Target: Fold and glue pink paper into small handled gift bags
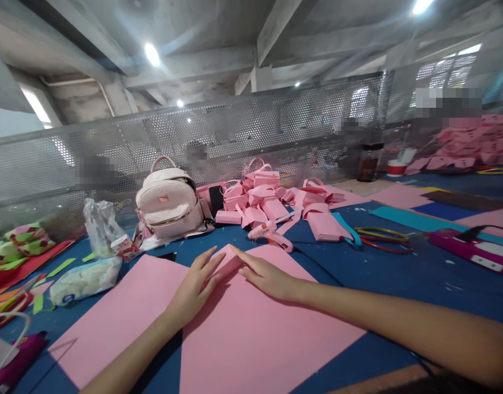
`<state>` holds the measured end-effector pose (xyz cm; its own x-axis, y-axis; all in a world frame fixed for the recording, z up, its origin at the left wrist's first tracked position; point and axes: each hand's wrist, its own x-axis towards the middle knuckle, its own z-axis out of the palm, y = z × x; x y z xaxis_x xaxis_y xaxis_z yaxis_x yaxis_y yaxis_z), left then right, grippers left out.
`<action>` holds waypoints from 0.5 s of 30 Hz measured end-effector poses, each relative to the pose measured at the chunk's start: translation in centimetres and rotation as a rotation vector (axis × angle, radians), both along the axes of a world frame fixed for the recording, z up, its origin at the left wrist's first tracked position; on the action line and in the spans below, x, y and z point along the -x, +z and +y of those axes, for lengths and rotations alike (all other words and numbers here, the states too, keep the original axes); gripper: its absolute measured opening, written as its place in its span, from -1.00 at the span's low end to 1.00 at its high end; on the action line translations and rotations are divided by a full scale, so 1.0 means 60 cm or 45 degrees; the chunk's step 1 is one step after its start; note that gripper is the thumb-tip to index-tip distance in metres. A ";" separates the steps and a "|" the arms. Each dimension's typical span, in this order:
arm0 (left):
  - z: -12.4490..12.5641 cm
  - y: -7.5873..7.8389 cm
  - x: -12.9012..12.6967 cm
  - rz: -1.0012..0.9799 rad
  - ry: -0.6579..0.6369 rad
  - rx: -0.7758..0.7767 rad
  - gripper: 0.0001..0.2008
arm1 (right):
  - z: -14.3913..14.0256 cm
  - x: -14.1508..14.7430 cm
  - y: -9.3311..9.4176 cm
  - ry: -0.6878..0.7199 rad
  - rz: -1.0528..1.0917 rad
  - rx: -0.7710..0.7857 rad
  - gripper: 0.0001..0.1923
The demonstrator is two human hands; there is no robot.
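On the pink sheet, both hands press flat, open, hiding its fold.

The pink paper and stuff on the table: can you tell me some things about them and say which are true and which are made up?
1. Both hands, the left hand and the right hand, lie flat on the pink sheet. True.
2. The backpack is green. False: it is pale pink.
3. A pink glue gun lies beyond the sheet. True.
4. The table is covered in yellow. False: it is blue here.
5. Folded pink paper pieces are piled behind the glue gun. True.
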<state>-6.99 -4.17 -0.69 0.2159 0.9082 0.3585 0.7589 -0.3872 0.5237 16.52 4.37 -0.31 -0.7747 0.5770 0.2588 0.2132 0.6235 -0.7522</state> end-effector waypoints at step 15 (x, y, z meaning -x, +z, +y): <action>0.037 0.014 0.049 -0.081 0.148 -0.198 -0.55 | -0.075 -0.081 0.092 0.347 -0.115 -0.425 -0.64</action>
<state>-9.95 -1.95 0.16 0.0856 0.8583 0.5060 0.7706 -0.3790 0.5124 21.38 -0.13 5.24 -0.9149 0.2450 0.3209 0.0629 0.8716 -0.4861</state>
